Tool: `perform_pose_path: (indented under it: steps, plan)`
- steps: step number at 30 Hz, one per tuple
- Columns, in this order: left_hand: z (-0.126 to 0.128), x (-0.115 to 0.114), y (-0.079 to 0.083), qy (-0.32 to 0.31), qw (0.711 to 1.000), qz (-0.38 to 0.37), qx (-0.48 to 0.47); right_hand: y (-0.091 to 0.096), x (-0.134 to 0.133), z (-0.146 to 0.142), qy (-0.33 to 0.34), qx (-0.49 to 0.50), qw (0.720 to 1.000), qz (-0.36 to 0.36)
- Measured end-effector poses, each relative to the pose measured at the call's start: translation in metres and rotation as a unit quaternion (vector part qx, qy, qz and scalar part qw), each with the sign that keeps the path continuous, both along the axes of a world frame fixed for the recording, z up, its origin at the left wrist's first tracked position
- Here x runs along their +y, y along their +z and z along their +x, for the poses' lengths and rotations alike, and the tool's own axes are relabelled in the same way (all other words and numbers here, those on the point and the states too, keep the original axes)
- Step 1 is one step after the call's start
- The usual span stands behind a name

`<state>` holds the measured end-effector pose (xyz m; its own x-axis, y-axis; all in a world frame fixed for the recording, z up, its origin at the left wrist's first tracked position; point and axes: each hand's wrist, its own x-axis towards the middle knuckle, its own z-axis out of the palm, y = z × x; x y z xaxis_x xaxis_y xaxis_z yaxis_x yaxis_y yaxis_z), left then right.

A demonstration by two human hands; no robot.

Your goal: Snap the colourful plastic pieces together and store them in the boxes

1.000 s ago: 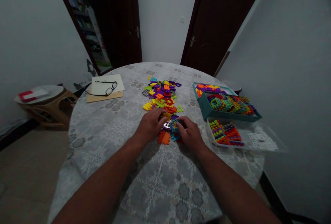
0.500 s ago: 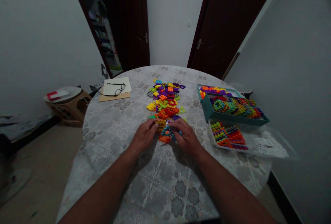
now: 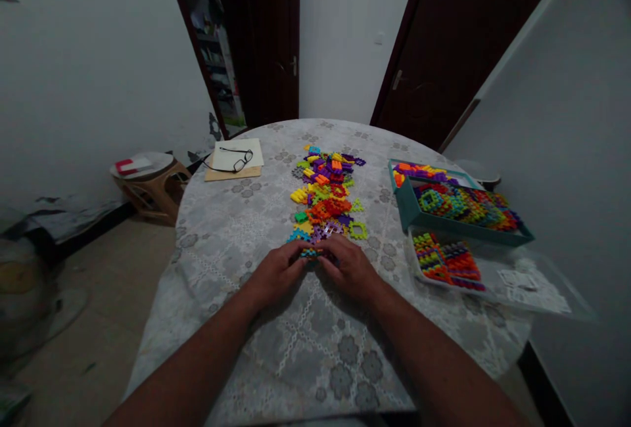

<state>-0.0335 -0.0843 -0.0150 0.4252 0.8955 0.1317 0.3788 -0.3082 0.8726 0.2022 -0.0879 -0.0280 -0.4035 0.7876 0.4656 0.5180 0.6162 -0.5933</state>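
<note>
Between my left hand (image 3: 275, 274) and my right hand (image 3: 353, 268) is a small stack of interlocking plastic building pieces (image 3: 311, 253), blue with some orange or yellow. Both hands are closed, gripping the stack from either side with thumbs near the front. Fingers partly cover it, so its full shape is hidden. Just beyond the hands lies a long heap of loose pieces (image 3: 331, 207) in red, yellow, green and purple. Its nearest parts are a light purple piece (image 3: 331, 229), a blue piece (image 3: 298, 235) and a lime-green square frame (image 3: 358, 230).
On the right stand a teal box (image 3: 407, 209) packed with stacked pieces, its lid (image 3: 393, 165) holding more, and a clear plastic tray (image 3: 497, 302). Glasses (image 3: 240, 165) rest on papers (image 3: 254, 148) at the left. A patterned cloth covers the round table (image 3: 315, 361).
The blue and yellow-orange pieces held apart in my two hands are now together in one stack. My hands have drawn closer and slightly nearer to me; the view has shifted a little.
</note>
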Motion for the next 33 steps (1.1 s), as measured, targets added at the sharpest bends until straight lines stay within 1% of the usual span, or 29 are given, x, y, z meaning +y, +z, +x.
perform_pose_path:
  steps: [3, 7, 9, 11, 14, 19, 22, 25, 28, 30, 33]
  plan:
    - [0.000, 0.004, -0.006, 0.021, 0.999, 0.024, 0.001, 0.006, 0.006, 0.023, -0.029, -0.031, 0.999, -0.003]
    - [-0.002, 0.008, -0.017, 0.041, 0.997, 0.063, 0.023, 0.017, 0.009, 0.055, -0.095, -0.119, 0.987, -0.055]
    - [-0.004, 0.009, -0.020, 0.042, 0.995, 0.094, 0.020, 0.017, 0.006, 0.060, -0.111, -0.165, 0.977, -0.079]
    - [-0.005, 0.009, -0.021, 0.044, 0.993, 0.112, 0.017, 0.015, 0.003, 0.057, -0.128, -0.201, 0.967, -0.086]
    - [-0.007, 0.008, -0.019, 0.035, 0.994, 0.105, 0.023, 0.008, 0.002, 0.049, -0.149, -0.219, 0.962, -0.072]
    - [-0.008, 0.004, -0.018, -0.014, 0.996, 0.076, 0.035, 0.004, 0.012, 0.051, -0.134, -0.204, 0.966, -0.081]
    - [-0.008, 0.003, -0.019, -0.012, 0.997, 0.070, 0.038, 0.008, 0.018, 0.057, -0.131, -0.179, 0.972, -0.075]
    - [-0.008, 0.002, -0.020, -0.003, 0.997, 0.067, 0.032, 0.014, 0.019, 0.061, -0.141, -0.131, 0.979, -0.064]
    - [-0.008, 0.002, -0.020, -0.003, 0.997, 0.064, 0.030, 0.019, 0.016, 0.059, -0.137, -0.074, 0.982, -0.106]
    - [-0.008, 0.003, -0.020, -0.014, 0.997, 0.070, 0.022, 0.020, 0.013, 0.053, -0.116, -0.052, 0.983, -0.132]
    - [-0.008, 0.004, -0.020, -0.034, 0.995, 0.098, -0.008, 0.019, 0.008, 0.039, -0.053, -0.050, 0.990, -0.120]
